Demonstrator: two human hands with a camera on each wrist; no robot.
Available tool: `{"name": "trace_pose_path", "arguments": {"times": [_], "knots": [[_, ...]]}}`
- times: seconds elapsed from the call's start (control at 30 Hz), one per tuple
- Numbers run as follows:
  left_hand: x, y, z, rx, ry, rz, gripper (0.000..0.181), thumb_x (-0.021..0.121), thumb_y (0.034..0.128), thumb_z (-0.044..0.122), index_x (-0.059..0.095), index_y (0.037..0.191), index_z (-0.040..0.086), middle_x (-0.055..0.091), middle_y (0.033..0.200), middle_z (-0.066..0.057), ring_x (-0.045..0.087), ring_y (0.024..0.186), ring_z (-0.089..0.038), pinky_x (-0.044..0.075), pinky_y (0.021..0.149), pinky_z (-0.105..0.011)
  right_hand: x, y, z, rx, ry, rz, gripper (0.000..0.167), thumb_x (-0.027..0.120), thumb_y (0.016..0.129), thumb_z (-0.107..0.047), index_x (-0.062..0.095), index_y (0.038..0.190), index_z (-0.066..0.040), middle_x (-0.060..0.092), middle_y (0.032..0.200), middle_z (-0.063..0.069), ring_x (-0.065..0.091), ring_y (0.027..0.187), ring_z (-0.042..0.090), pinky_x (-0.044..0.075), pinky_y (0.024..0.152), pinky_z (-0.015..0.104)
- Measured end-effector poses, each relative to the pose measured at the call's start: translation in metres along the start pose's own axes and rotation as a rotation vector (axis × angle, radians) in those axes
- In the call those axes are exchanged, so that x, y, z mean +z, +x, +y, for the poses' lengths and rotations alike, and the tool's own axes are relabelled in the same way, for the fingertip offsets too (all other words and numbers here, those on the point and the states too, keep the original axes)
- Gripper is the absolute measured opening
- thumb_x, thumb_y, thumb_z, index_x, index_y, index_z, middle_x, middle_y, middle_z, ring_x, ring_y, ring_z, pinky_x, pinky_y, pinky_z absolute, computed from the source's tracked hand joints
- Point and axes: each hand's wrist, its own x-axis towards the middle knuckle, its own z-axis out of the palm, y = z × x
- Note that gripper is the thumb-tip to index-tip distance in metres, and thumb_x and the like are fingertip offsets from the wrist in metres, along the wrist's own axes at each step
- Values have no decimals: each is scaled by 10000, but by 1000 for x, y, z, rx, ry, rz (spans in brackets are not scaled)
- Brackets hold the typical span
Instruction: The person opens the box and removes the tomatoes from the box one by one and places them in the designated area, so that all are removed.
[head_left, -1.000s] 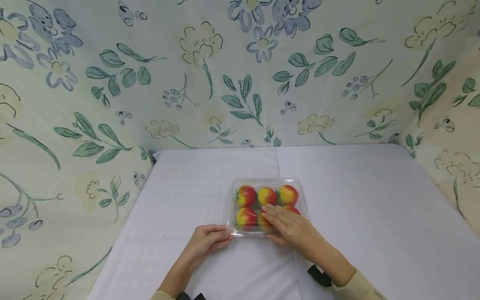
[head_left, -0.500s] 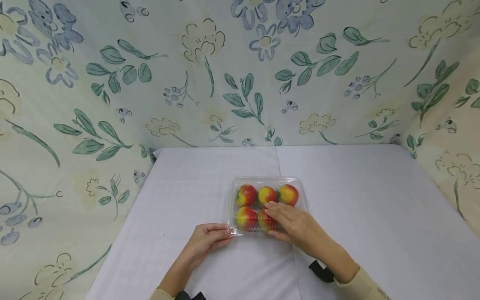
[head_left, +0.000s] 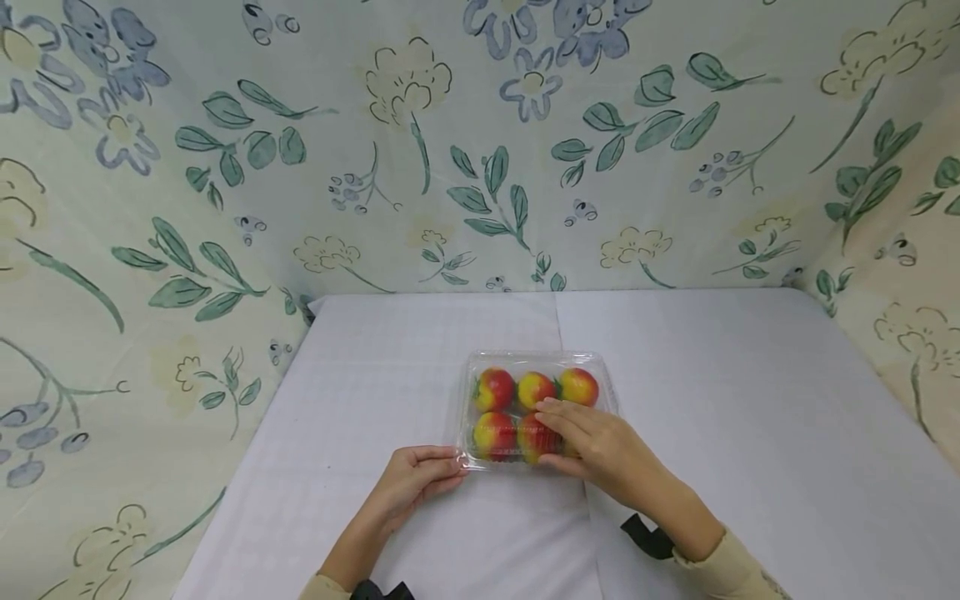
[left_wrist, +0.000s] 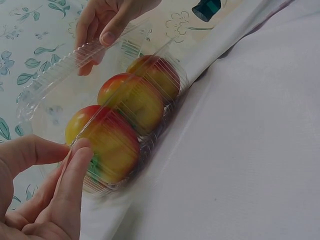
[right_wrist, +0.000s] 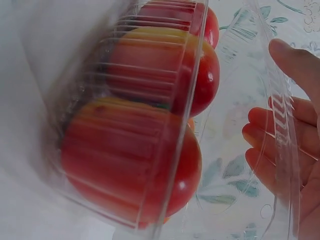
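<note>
A clear plastic clamshell box [head_left: 465,392] sits on the white cloth, holding several round red-and-yellow fruits [head_left: 495,390] in two rows. My left hand [head_left: 420,483] pinches its near left corner between thumb and fingers. In the left wrist view the lid [left_wrist: 47,80] stands raised at an angle over the tray rim, leaving a gap at the front. My right hand [head_left: 607,446] lies on the lid near the front right, its fingers fairly straight and the thumb by the lid's front edge [right_wrist: 282,125]. This hand hides the near right part of the box.
White cloth [head_left: 375,367] covers the table on all sides of the box. Floral fabric [head_left: 480,167] hangs behind the table and along both sides. A black strap [head_left: 647,537] is at the right wrist.
My right hand has slid slightly to the right over the lid, uncovering more of the near middle fruit. The left hand keeps its pinch on the corner, and the box stays about where it was.
</note>
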Motion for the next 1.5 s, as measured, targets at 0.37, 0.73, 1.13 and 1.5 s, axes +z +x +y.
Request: {"name": "trace_pose_path", "arguments": {"times": [0.37,0.73,1.13,1.5], "knots": [[2,-1,1,5,-5,-2,394,631,922,-59,512,1244,-252,699,1054,-212,714,926,-229,566,871,-324,-10,3,2,34,18,32,543,831,809,-335,681,1212,-3,693,1199,87,661,1104,242,569,881,405],[1,-1,0,15,-6,-14,389,641,920,-54,523,1233,-253,702,1053,-212,717,923,-229,567,862,-329,-19,5,8,62,15,49,570,552,976,-531,683,1197,-22,707,1154,68,686,1018,224,589,831,384],[1,-1,0,1,-6,-3,390,643,925,-51,525,1240,-246,701,1062,-218,719,908,-224,570,855,-332,-29,4,17,73,28,142,510,629,949,-491,693,1134,-19,709,1107,61,681,1025,241,567,864,379],[1,0,0,-17,-2,9,388,672,919,-28,554,1232,-223,704,1073,-211,722,911,-229,571,852,-341,-36,8,24,55,63,336,479,613,976,-462,720,1090,-9,711,1128,115,671,1052,286,430,1030,200]]}}
